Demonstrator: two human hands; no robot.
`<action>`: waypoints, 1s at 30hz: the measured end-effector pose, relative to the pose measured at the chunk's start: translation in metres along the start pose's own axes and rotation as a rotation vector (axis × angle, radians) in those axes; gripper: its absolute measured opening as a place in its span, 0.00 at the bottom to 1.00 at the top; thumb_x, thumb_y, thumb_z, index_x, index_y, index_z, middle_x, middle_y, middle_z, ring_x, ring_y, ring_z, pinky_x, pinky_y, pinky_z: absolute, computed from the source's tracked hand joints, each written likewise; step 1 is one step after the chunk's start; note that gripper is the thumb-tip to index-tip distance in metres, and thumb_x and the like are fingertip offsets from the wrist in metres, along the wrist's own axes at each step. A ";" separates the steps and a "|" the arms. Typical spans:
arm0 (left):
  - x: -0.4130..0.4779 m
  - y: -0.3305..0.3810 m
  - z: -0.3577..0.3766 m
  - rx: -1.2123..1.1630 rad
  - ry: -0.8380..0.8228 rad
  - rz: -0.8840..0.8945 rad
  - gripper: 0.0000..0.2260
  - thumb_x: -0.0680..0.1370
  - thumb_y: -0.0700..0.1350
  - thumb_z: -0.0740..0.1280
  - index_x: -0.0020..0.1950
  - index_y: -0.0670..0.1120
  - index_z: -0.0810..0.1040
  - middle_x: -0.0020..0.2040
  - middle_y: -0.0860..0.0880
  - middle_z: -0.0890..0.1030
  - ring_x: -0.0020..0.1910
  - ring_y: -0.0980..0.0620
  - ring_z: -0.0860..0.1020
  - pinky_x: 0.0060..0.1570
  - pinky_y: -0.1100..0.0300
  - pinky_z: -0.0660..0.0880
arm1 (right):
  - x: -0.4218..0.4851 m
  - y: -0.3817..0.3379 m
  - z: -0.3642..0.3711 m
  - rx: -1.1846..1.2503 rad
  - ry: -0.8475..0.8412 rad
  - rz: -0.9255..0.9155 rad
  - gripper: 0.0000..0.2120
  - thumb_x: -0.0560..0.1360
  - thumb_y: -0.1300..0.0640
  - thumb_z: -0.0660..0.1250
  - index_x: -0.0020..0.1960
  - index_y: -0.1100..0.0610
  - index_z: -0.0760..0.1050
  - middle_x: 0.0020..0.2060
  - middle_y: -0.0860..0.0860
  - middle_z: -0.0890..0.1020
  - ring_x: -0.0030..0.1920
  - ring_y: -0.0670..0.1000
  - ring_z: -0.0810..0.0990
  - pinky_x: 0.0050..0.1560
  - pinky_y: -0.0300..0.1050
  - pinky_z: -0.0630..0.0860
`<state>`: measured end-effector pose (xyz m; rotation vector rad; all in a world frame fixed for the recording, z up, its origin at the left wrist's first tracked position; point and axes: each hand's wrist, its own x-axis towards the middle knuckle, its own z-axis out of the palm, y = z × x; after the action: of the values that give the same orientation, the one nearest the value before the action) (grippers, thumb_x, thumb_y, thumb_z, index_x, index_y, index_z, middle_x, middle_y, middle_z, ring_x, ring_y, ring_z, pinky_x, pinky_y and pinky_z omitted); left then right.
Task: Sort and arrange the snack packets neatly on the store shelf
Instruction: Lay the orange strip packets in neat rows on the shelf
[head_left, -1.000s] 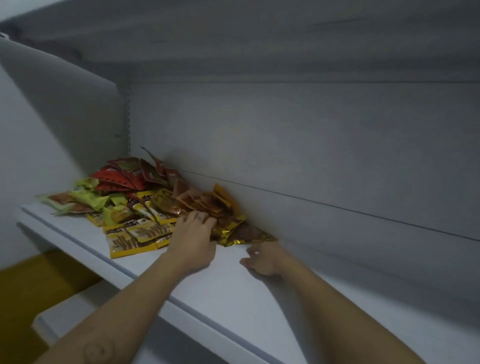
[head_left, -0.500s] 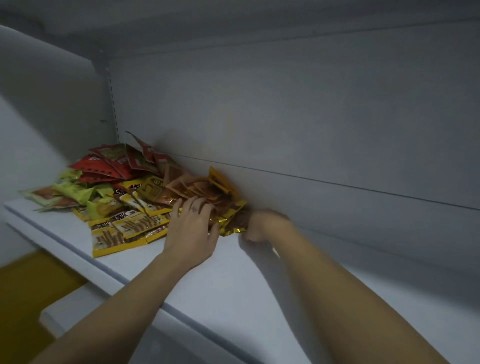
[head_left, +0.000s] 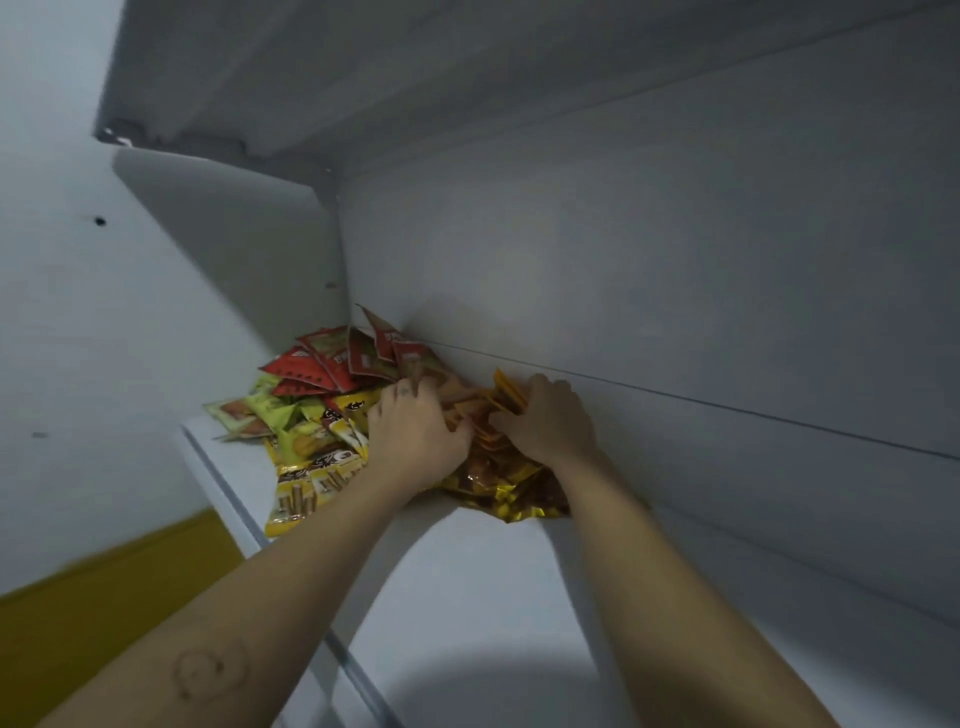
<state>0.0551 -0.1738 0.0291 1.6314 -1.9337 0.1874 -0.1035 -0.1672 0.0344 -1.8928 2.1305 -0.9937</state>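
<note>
Gathering a sheaf of orange packets (head_left: 480, 415) between both hands, a person works at the mixed heap of snack packets piled in the back left corner of a white store shelf (head_left: 467, 597). The right hand (head_left: 545, 423) curls its fingers round the far edge of the orange stack and grips it. The left hand (head_left: 415, 431) lies over the near side with its fingertips buried in the pile, so whether it holds a packet cannot be told.

The step in hand looks like pulling one kind clear of the rest. The next move likely calls for squaring the thin, slippery packets into an even stack and setting them on the bare shelf to the right.

The rest lie unsorted: crinkled gold-foil packets (head_left: 498, 486) under the wrists, flat yellow packets (head_left: 306, 491) printed with biscuit sticks at the shelf's front edge, glossy red packets (head_left: 332, 358) tilted against the smooth back panel (head_left: 675, 312), and green packets (head_left: 260, 415) at the far left.
</note>
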 end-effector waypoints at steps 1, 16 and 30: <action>0.008 0.000 -0.001 0.007 -0.032 -0.018 0.30 0.77 0.60 0.63 0.73 0.45 0.65 0.70 0.41 0.70 0.70 0.39 0.65 0.67 0.46 0.63 | 0.001 0.004 0.009 0.013 0.007 -0.019 0.32 0.74 0.42 0.69 0.72 0.56 0.66 0.64 0.59 0.72 0.66 0.61 0.71 0.64 0.53 0.71; 0.088 0.013 0.005 0.059 -0.606 0.009 0.30 0.74 0.55 0.73 0.70 0.41 0.72 0.69 0.42 0.73 0.61 0.45 0.73 0.58 0.55 0.72 | 0.010 0.049 0.053 0.301 0.035 -0.061 0.29 0.73 0.42 0.70 0.71 0.47 0.69 0.62 0.48 0.80 0.64 0.54 0.77 0.62 0.52 0.74; 0.107 -0.004 0.003 -0.167 -0.757 0.117 0.18 0.71 0.48 0.77 0.58 0.45 0.79 0.50 0.51 0.76 0.43 0.53 0.74 0.35 0.63 0.74 | 0.039 0.036 0.045 -0.146 -0.011 0.067 0.17 0.79 0.49 0.63 0.61 0.59 0.74 0.59 0.60 0.80 0.60 0.61 0.77 0.51 0.45 0.70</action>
<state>0.0503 -0.2676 0.0812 1.6039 -2.5022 -0.6192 -0.1191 -0.2206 -0.0075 -1.8699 2.3008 -0.8339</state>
